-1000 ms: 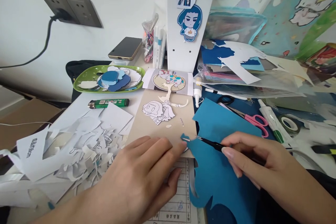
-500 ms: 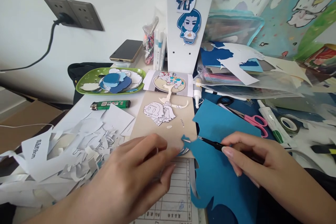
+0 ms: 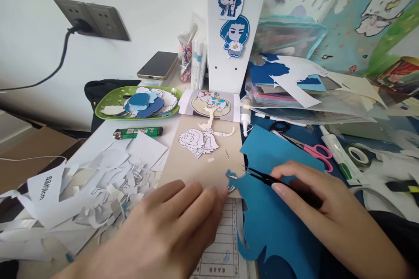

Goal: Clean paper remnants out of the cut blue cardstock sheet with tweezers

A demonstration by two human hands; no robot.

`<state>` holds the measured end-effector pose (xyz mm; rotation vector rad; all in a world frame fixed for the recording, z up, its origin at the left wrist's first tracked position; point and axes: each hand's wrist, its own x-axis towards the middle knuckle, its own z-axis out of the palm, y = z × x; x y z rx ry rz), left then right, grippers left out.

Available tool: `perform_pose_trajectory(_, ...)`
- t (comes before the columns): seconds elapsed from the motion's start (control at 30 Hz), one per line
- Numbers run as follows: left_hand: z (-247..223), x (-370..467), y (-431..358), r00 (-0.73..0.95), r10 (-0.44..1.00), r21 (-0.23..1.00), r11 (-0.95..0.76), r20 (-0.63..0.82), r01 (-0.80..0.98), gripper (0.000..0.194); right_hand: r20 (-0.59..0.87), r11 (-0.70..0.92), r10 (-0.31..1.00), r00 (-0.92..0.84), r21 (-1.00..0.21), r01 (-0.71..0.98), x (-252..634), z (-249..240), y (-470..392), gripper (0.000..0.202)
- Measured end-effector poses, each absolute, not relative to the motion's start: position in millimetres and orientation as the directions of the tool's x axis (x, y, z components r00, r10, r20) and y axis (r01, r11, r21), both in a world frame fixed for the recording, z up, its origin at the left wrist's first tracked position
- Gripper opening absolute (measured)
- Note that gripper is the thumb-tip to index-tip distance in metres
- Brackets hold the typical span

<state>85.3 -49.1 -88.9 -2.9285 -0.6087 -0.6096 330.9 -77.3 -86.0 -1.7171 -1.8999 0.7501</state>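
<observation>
My right hand [image 3: 307,196] holds black tweezers [image 3: 262,176] between thumb and fingers. Their two metal tips are apart over the edge of a large blue paper sheet [image 3: 278,209]. My left hand [image 3: 176,222] rests low over the beige card [image 3: 193,172], fingers bent and close together. Its fingertips meet the edge of a small blue and white paper cutout [image 3: 231,175]; part of that piece and the thumb are hidden. Farther up the card lie a black-and-white character cutout [image 3: 196,141], a cream paper strip [image 3: 211,117] and tiny paper bits.
White paper scraps [image 3: 108,183] pile up at the left, beside a green lighter [image 3: 137,132]. A green tray [image 3: 108,111] holds cutouts. Pink scissors [image 3: 319,151], a glue bottle [image 3: 245,115], a tube [image 3: 338,157] and tape [image 3: 358,155] lie right. A white stand [image 3: 225,74] rises behind.
The tweezer tips have spread apart, and my right hand has shifted slightly left. My left hand has turned over a little, its fingers closer together and its thumb now hidden.
</observation>
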Motion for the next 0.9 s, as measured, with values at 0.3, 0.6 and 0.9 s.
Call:
perform_pose_trajectory(0.3, -82.8, 91.7, -46.4, 0.837, 0.374, -0.06, -0.9, 0.401, 0.431, 0.022, 0.214, 0.147, 0.975, -0.059, -0.424, 0.894, 338.4, -94.0, -65.4, 0.019)
perform_pose_trajectory(0.6, -87.6, 94.9, -47.6, 0.813, 0.359, -0.107, -0.886, 0.458, 0.451, 0.02, 0.155, -0.13, 0.969, 0.19, -0.332, 0.934, 355.6, -89.9, -49.1, 0.021)
perform_pose_trajectory(0.9, -76.4, 84.2, -51.6, 0.778, 0.166, -0.249, -0.889, 0.605, 0.383, 0.017, 0.087, -0.099, 0.981, 0.171, -0.534, 0.839, 358.9, -89.7, -43.0, 0.022)
